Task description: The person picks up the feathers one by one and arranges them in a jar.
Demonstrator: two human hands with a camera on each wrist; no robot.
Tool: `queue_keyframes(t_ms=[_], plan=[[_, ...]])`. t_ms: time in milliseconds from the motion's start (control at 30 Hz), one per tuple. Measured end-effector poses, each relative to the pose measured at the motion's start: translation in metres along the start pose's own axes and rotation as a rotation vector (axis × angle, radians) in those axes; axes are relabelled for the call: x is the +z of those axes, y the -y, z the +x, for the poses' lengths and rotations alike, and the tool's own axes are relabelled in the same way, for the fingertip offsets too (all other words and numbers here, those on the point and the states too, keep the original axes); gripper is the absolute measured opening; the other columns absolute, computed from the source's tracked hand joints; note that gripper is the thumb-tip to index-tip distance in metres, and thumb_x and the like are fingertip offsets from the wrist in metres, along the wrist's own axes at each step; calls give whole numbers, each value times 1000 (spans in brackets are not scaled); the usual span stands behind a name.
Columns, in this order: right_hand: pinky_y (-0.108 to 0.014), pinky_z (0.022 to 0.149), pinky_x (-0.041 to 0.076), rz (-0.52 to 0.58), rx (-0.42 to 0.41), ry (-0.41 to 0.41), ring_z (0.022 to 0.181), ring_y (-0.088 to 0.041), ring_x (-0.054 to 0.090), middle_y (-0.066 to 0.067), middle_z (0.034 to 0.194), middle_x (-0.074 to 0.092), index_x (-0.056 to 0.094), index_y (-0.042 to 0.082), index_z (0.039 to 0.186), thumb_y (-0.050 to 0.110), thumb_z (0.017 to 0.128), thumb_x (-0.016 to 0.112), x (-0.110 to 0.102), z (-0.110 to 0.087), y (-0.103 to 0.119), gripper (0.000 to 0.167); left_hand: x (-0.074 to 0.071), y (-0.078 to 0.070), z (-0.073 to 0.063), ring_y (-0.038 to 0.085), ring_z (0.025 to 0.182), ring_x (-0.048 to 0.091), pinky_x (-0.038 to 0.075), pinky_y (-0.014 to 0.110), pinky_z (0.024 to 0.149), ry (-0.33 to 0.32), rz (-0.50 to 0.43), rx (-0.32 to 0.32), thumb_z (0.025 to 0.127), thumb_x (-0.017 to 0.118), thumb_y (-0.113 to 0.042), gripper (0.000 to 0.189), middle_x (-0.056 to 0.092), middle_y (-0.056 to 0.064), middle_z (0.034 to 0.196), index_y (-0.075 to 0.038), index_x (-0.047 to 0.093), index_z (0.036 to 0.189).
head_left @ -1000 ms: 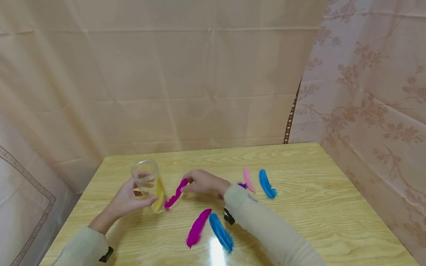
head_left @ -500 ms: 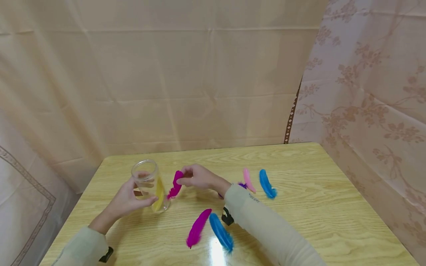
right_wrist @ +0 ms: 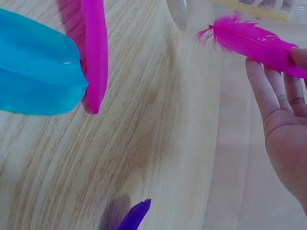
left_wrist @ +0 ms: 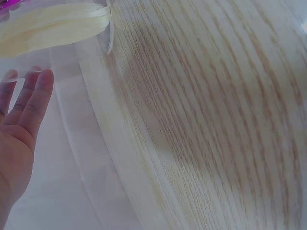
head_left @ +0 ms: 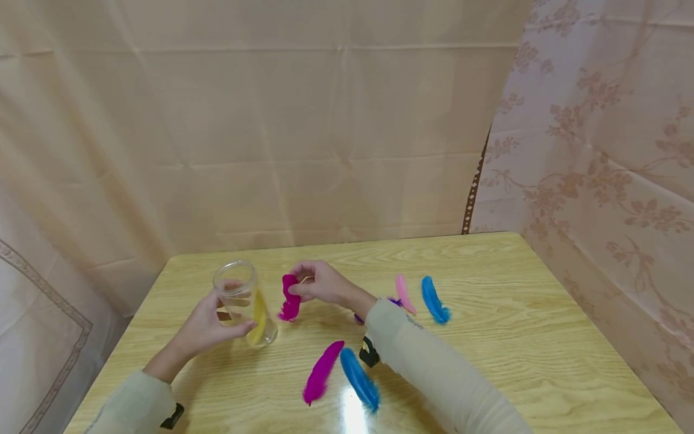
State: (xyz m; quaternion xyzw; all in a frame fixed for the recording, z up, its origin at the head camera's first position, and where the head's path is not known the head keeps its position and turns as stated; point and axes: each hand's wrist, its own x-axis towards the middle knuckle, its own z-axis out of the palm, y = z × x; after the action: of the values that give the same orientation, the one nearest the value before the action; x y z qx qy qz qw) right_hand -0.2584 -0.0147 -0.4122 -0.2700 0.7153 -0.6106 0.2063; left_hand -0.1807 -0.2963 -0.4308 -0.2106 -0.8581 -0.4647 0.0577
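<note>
I can't make out a word from here. The person's right sleeve [head_left: 441,367] does carry a small line of dark lettering [head_left: 414,323] near its end, at five o'clock from the middle of the head view, too tiny and blurred to read.

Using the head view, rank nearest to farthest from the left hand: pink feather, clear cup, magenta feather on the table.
1. Clear cup, in the left hand.
2. Magenta feather, on the table, to the right.
3. Pink feather, farther right.
</note>
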Motion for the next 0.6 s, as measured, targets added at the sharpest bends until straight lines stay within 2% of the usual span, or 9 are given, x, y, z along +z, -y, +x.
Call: queue_keyframes(t_ms=[133, 400, 533, 600], plan=[[-51, 85, 58, 20, -2, -4, 86, -19, 71, -9, 101, 65, 65, 1, 115, 3, 94, 71, 1, 0, 4, 22, 0, -1, 0, 46, 106, 64, 60, 34, 76, 2, 3, -1, 77, 89, -9, 73, 64, 20, 124, -7, 44, 135], [-46, 86, 58, 37, 3, -10, 89, -21, 72, -10, 105, 66, 63, 2, 123, 7, 95, 71, 0, 1, 8, 29, -1, -3, 0, 43, 106, 64, 60, 38, 77, 1, 8, -10, 77, 89, -9, 73, 64, 19, 124, -6, 45, 135], [-44, 84, 59, 62, 3, -12, 89, -22, 72, -10, 105, 66, 64, 1, 123, 6, 95, 71, 0, 3, 10, 30, -1, -2, 0, 32, 106, 66, 60, 38, 77, 0, 13, -12, 77, 90, -10, 73, 64, 19, 124, -6, 45, 135], [-47, 86, 58, 83, 1, -12, 89, -22, 72, -11, 105, 66, 64, 0, 123, 5, 95, 71, 1, 4, 11, 30, -1, -2, 0, 29, 105, 66, 60, 39, 77, 0, 17, -10, 77, 90, -10, 73, 65, 18, 124, -7, 45, 135]])
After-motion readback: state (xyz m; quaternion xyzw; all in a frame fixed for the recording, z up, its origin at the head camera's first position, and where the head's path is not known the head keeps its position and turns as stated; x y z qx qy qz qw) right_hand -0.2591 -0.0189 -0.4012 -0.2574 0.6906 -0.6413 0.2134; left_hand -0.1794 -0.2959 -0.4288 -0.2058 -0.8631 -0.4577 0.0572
